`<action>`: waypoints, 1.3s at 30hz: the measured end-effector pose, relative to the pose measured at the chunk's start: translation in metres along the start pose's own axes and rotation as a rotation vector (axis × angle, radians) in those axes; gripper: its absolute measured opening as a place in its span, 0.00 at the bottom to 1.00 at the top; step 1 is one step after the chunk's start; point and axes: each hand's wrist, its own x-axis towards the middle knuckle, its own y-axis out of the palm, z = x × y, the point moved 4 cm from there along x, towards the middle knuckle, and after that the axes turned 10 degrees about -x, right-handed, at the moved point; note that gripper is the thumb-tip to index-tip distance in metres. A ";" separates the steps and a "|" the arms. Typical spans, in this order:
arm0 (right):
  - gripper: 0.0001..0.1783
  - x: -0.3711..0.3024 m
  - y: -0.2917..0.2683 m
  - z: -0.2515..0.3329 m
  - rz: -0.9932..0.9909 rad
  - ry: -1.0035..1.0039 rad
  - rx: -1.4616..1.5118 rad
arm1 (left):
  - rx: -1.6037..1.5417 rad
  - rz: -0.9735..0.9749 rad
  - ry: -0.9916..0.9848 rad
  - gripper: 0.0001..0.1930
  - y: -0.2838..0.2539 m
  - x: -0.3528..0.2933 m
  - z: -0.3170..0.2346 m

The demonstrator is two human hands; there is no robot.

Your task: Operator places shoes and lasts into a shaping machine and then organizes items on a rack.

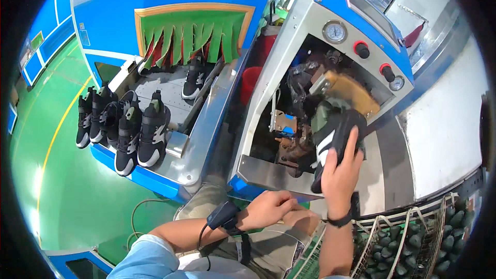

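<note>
My right hand (pixel 341 178) grips a black high-top sneaker (pixel 342 129) with white patches, its fingers spread over the shoe's side. The sneaker hangs tilted at the machine's opening, partly in front of a yellowish pad (pixel 351 93) and brown metal clamp parts (pixel 292 150). A green piece shows in the shoe's collar. Low over my lap, my left hand (pixel 268 209) has its fingers curled; whether anything is inside them is hidden. A dark wrist device (pixel 223 215) with a cable is on my left wrist.
Several matching sneakers (pixel 153 130) stand on the metal ledge (pixel 181 170) at left. Another shoe (pixel 194 78) is by green strip curtains (pixel 191 31). The machine panel bears a gauge (pixel 335 31) and red-based knobs (pixel 361 49). Wire racks (pixel 377 222) hold several dark green, rounded pieces at lower right.
</note>
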 end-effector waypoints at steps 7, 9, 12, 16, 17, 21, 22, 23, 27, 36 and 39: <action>0.33 -0.149 -0.051 -0.027 0.052 -0.134 -0.015 | -0.822 0.338 -0.092 0.32 0.005 -0.028 -0.006; 0.29 -0.158 -0.068 -0.014 0.337 -0.367 0.078 | -1.110 0.433 -0.295 0.34 0.013 -0.031 -0.002; 0.44 -0.153 -0.067 -0.026 0.698 -0.069 0.456 | -0.721 0.243 -0.360 0.29 0.008 -0.030 0.019; 0.36 -0.113 -0.021 -0.052 0.506 0.685 1.319 | -0.047 0.040 -0.280 0.30 -0.018 -0.049 0.006; 0.32 -0.087 -0.009 -0.045 0.627 0.773 1.509 | 0.045 0.032 -0.247 0.30 -0.023 -0.053 -0.002; 0.27 -0.019 0.038 -0.025 0.671 0.863 1.839 | 0.245 -0.011 -0.158 0.29 -0.033 -0.063 -0.016; 0.27 -0.013 0.038 -0.017 0.593 0.878 1.835 | 0.269 -0.045 -0.131 0.26 -0.038 -0.066 -0.014; 0.26 -0.015 0.037 -0.015 0.511 0.902 1.822 | 0.249 -0.012 -0.102 0.36 -0.042 -0.066 -0.013; 0.34 -0.065 -0.001 -0.046 0.380 0.575 1.655 | 0.065 0.010 -0.113 0.28 -0.045 -0.065 -0.005; 0.40 -0.406 -0.076 -0.156 0.249 1.084 0.366 | 0.032 0.223 -0.104 0.22 0.025 -0.060 0.078; 0.37 -0.535 -0.129 -0.143 0.055 1.668 -0.098 | 0.293 0.545 0.068 0.16 0.075 -0.056 0.089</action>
